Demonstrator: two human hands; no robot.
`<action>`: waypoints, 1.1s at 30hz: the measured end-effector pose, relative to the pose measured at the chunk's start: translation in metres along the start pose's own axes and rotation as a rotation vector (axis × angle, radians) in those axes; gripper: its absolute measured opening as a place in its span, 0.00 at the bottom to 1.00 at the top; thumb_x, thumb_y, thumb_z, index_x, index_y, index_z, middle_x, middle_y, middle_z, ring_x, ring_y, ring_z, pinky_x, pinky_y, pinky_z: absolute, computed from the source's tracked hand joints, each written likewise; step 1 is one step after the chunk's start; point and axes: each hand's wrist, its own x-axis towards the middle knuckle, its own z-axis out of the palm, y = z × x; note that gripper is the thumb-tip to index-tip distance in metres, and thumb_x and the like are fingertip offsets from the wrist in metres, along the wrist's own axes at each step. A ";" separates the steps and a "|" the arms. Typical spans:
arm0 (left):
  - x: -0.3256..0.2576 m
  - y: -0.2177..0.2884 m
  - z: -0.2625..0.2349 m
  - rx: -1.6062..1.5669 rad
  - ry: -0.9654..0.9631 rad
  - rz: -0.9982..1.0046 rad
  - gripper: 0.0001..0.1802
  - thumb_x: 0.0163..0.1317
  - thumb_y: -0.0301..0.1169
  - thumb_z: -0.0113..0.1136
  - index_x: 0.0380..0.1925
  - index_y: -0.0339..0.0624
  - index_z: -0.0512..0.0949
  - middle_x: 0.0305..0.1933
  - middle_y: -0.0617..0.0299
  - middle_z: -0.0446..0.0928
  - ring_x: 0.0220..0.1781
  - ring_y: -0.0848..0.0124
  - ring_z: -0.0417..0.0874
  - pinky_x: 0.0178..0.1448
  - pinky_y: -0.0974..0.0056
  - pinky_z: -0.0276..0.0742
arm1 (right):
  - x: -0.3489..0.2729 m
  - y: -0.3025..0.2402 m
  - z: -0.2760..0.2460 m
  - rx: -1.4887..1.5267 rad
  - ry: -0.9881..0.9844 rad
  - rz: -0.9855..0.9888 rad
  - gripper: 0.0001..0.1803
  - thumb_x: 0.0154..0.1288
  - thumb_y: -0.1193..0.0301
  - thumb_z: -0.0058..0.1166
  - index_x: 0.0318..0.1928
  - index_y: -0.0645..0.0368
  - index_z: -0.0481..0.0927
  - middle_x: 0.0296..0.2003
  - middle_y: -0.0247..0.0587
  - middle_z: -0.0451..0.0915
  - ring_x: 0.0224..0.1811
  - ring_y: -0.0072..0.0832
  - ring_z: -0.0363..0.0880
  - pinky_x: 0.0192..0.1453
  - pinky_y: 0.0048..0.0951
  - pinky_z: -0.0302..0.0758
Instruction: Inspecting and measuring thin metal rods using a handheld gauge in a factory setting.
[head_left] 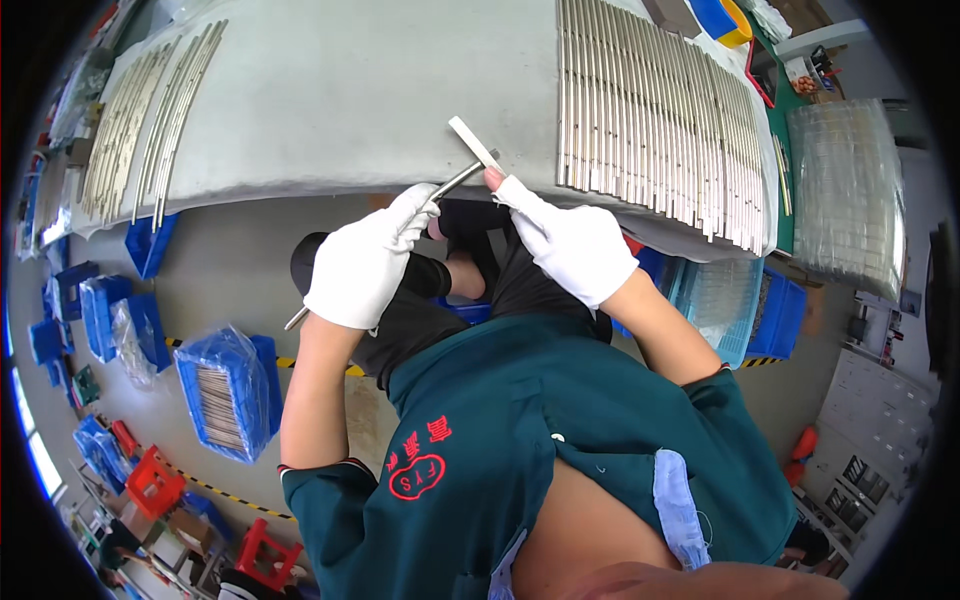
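Observation:
My left hand, in a white glove, grips a thin metal rod. The rod slants up to the right past the table's front edge, and its lower end shows below the wrist. In my right hand, also gloved with a bare fingertip showing, is a narrow white flat stick. The stick crosses the rod near its upper tip and seems to touch it there. What the stick is made of I cannot tell. Both hands are closed, over my lap at the front edge of the grey-covered table.
A dense row of metal rods covers the table's right part. Several more rods lie at the far left. A plastic-lined blue crate of rods stands on the floor to the left, with red stools behind. Blue bins stand at the right.

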 end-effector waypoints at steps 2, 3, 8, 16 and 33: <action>-0.002 0.001 0.002 0.000 -0.013 -0.027 0.15 0.62 0.36 0.53 0.48 0.49 0.75 0.36 0.57 0.80 0.36 0.61 0.81 0.43 0.67 0.75 | -0.004 0.004 0.008 0.034 0.080 -0.064 0.30 0.63 0.66 0.46 0.65 0.34 0.58 0.10 0.38 0.68 0.08 0.34 0.68 0.12 0.33 0.65; -0.002 -0.001 0.002 0.003 -0.020 -0.055 0.15 0.62 0.35 0.53 0.49 0.49 0.75 0.36 0.58 0.80 0.36 0.62 0.81 0.43 0.67 0.75 | -0.011 0.004 0.008 0.013 0.027 -0.023 0.30 0.63 0.67 0.47 0.65 0.33 0.59 0.11 0.37 0.68 0.07 0.33 0.67 0.11 0.32 0.64; -0.001 -0.006 0.003 -0.012 -0.010 0.018 0.15 0.62 0.35 0.54 0.49 0.48 0.75 0.37 0.58 0.80 0.37 0.63 0.81 0.44 0.69 0.75 | -0.014 0.003 -0.003 -0.045 0.006 -0.063 0.25 0.58 0.74 0.49 0.59 0.49 0.69 0.25 0.36 0.78 0.10 0.29 0.69 0.15 0.29 0.68; -0.002 -0.014 0.009 -0.055 -0.016 0.040 0.15 0.63 0.35 0.53 0.49 0.47 0.75 0.38 0.58 0.80 0.37 0.63 0.81 0.44 0.69 0.74 | -0.025 0.004 0.016 -0.036 0.190 -0.082 0.31 0.60 0.68 0.49 0.65 0.39 0.61 0.08 0.36 0.65 0.05 0.32 0.64 0.10 0.32 0.62; 0.000 -0.006 0.003 0.015 0.002 -0.003 0.14 0.62 0.35 0.54 0.47 0.48 0.76 0.39 0.55 0.79 0.38 0.58 0.80 0.43 0.66 0.75 | -0.004 0.011 0.004 -0.120 0.167 -0.251 0.16 0.53 0.75 0.50 0.45 0.65 0.74 0.58 0.41 0.68 0.12 0.29 0.70 0.15 0.29 0.67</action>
